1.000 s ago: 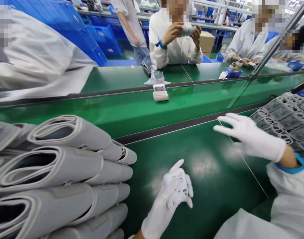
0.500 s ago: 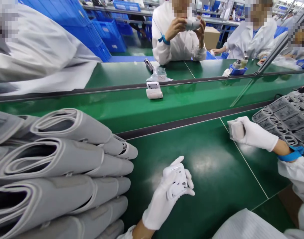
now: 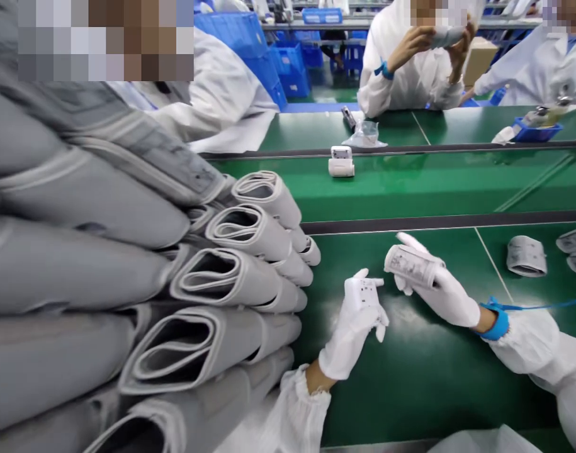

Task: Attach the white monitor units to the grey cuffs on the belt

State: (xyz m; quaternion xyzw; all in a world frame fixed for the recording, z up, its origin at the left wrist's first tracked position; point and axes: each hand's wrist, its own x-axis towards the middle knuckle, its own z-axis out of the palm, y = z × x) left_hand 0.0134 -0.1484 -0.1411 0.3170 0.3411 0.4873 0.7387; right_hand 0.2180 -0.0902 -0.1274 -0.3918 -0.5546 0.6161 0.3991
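My left hand [image 3: 356,324], in a white glove, is closed round a small white plastic monitor housing [image 3: 363,293] with slots and holes in its upturned face. To the right of it, my gloved right hand [image 3: 439,289] grips a rolled grey cuff [image 3: 414,264] with printed markings, held above the green table. The two hands are close together but apart. Further right, a single rolled cuff [image 3: 527,256] sits beyond the white line. A tall stack of rolled grey cuffs [image 3: 207,277] stands left of my left hand.
More cuffs [image 3: 575,245] lie at the right edge. Behind the dark rail, a white device with a cuff [image 3: 341,162] rests on the green strip. On the far bench are a plastic bag [image 3: 364,134] and a blue tray of bottles [image 3: 537,131]. Co-workers in white sit opposite and left.
My view has swung left. My right hand has come from beside the right-hand cuffs toward my left hand with a cuff; a lone cuff now shows behind it. My left hand still holds the housing.
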